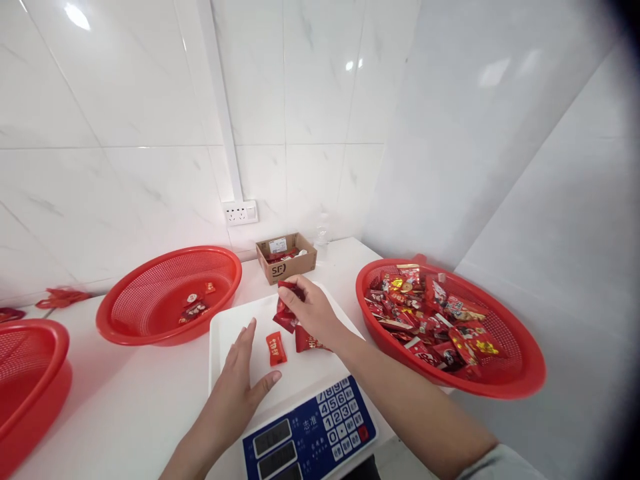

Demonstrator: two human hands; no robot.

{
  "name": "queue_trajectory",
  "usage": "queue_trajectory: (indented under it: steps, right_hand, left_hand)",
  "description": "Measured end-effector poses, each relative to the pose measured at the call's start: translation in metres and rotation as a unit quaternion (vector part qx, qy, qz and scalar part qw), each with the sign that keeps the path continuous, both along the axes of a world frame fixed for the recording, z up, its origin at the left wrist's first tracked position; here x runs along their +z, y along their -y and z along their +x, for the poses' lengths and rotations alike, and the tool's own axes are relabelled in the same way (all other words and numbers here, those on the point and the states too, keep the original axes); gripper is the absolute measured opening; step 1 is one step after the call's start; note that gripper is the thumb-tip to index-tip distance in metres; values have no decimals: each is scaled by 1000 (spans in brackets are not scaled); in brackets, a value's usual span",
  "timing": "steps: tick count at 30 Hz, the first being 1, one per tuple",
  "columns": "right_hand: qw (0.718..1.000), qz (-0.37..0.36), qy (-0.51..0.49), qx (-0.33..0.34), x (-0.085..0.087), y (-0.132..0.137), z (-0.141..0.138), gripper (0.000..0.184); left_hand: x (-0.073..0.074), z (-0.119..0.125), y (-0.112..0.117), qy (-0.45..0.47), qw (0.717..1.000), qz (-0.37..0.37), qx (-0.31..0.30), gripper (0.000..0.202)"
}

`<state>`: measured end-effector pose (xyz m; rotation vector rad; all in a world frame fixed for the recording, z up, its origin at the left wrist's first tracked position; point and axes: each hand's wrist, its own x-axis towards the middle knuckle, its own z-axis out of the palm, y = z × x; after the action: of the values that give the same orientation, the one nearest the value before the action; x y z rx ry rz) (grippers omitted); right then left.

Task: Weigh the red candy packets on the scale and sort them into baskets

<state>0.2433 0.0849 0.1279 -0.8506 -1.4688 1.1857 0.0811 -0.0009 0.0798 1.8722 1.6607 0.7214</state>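
Observation:
A white electronic scale (240, 320) with a blue keypad (330, 427) sits in front of me. My right hand (313, 310) is closed on red candy packets (286, 313) above the scale's tray. My left hand (240, 380) rests flat on the tray with fingers spread, holding nothing. A small red candy packet (276, 349) lies on the tray just right of my left hand. Another red packet (307, 342) lies under my right wrist.
A red basket (520, 380) full of red wrapped candies stands at the right. Another red basket (150, 300) at the left holds a few packets. A third red basket (30, 373) is at the far left. A small cardboard box (287, 267) sits by the wall under a socket (241, 213).

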Motion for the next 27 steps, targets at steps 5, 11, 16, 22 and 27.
queue_trajectory:
  steps: [5, 11, 16, 22, 27]
  right_hand:
    - [977, -155, -133, 61, -4, 1, 1, 38]
    - [955, -213, -192, 79, -11, -5, 4, 45]
    - [968, -160, -196, 4, -8, 6, 41, 44]
    - [920, 18, 171, -351, -26, 30, 132, 39]
    - [856, -3, 377, -355, -52, 38, 172, 32]
  left_hand:
    - [3, 2, -1, 7, 1000, -9, -6, 70]
    - [2, 2, 0, -17, 1000, -10, -10, 66]
    - [7, 0, -5, -78, 996, -1, -41, 64]
    - [18, -1, -25, -163, 980, -1, -117, 62]
    - [28, 18, -53, -213, 958, 8, -192, 65]
